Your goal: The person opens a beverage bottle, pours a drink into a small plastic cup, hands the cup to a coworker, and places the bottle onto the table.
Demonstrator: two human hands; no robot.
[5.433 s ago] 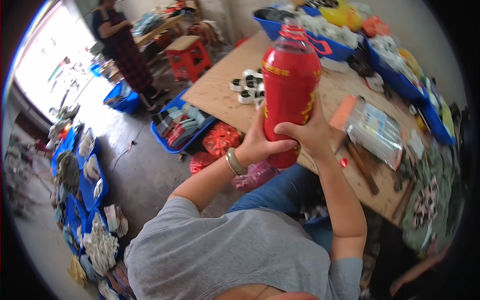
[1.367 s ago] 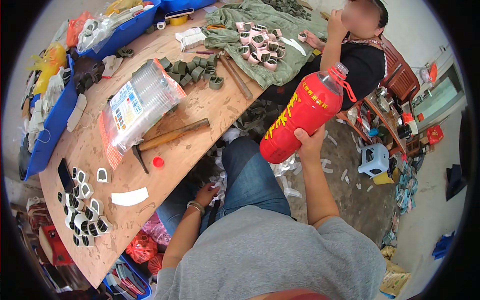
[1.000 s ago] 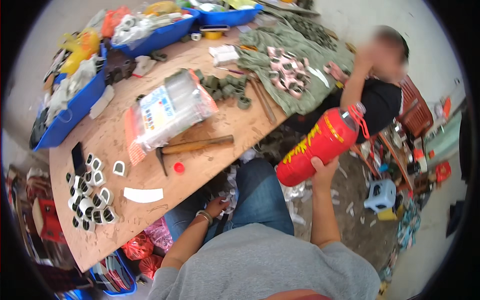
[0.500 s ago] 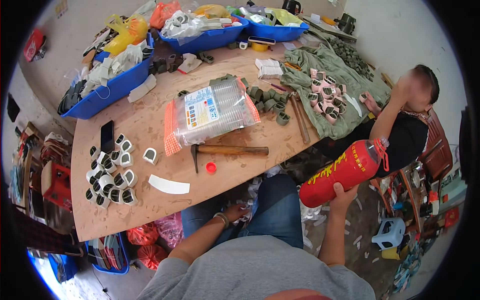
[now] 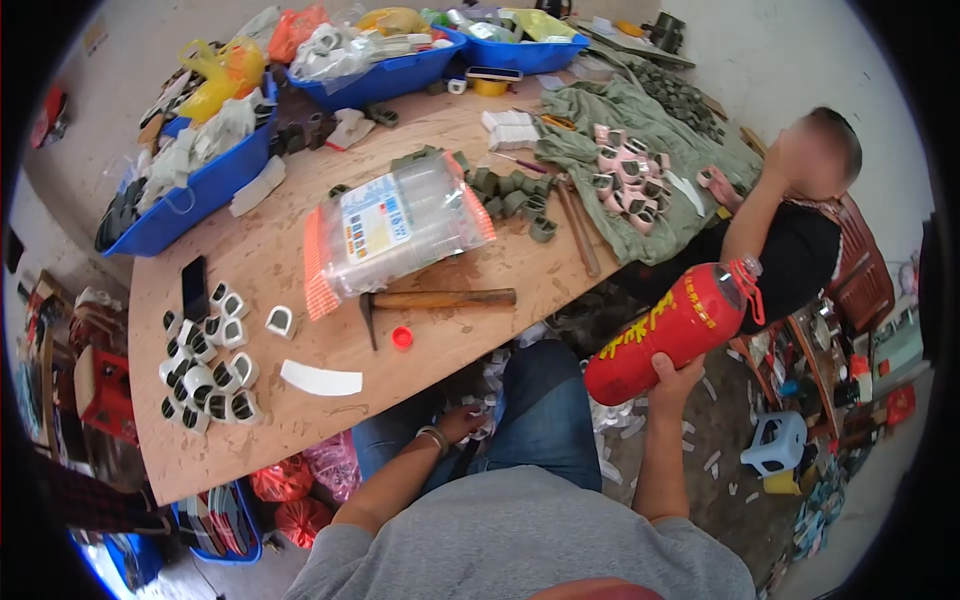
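My right hand [image 5: 673, 382] grips a big bottle in a red sleeve [image 5: 655, 335] from below. The bottle tilts, its clear uncapped neck pointing up and right, with a red carrying loop hanging from it. My left hand [image 5: 460, 424] is low by my lap, beneath the table edge; its fingers look loosely apart and nothing shows in them. On the table lie a red bottle cap [image 5: 402, 337], a hammer with a wooden handle [image 5: 440, 298] and a curved white strip [image 5: 322, 378]. Left of these, several white ring-shaped pieces with dark insides [image 5: 205, 370] sit in a cluster.
A plastic pack of clear cups [image 5: 400, 235] lies mid-table beside dark green rings [image 5: 515, 195]. Pink rings [image 5: 630, 180] rest on a green cloth [image 5: 690, 232]. A phone [image 5: 195, 288] is at left. Blue tubs [image 5: 185, 205] line the back. Another person [image 5: 790, 220] sits at right.
The view has shifted a little, so the table appears further left and lower. The bottle stays in my right hand, slightly left in the picture. My left hand stays by my lap.
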